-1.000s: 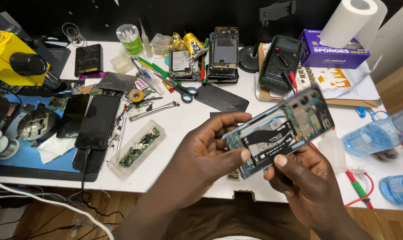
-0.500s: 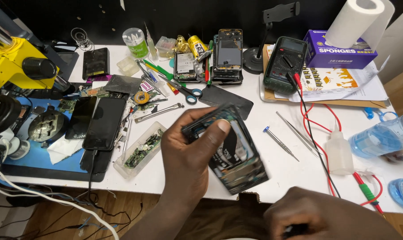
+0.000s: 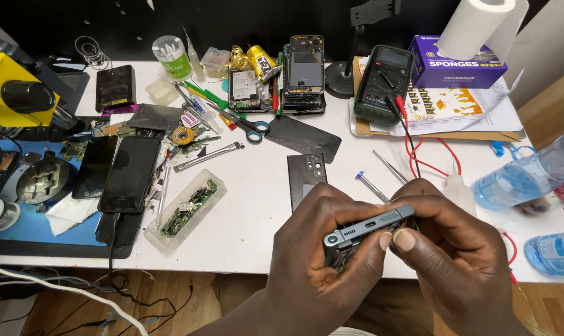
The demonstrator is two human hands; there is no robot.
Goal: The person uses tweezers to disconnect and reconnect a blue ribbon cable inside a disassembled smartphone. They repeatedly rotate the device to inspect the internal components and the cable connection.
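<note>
Our left hand (image 3: 322, 249) and right hand (image 3: 456, 249) both grip a grey phone frame (image 3: 369, 227), seemingly edge-up, above the counter (image 3: 251, 218).

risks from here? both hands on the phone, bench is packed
1. The phone is pinched edge-on between left hand and right hand near the table's front edge; a slip could drop it to the floor.
2. The screwdriver and red lead lie just behind the hands and could be snagged.
3. The water bottle lies beside open electronics.

Purple box (image 3: 457, 61) at back right, dark-screened phones (image 3: 117, 171) left.
</note>
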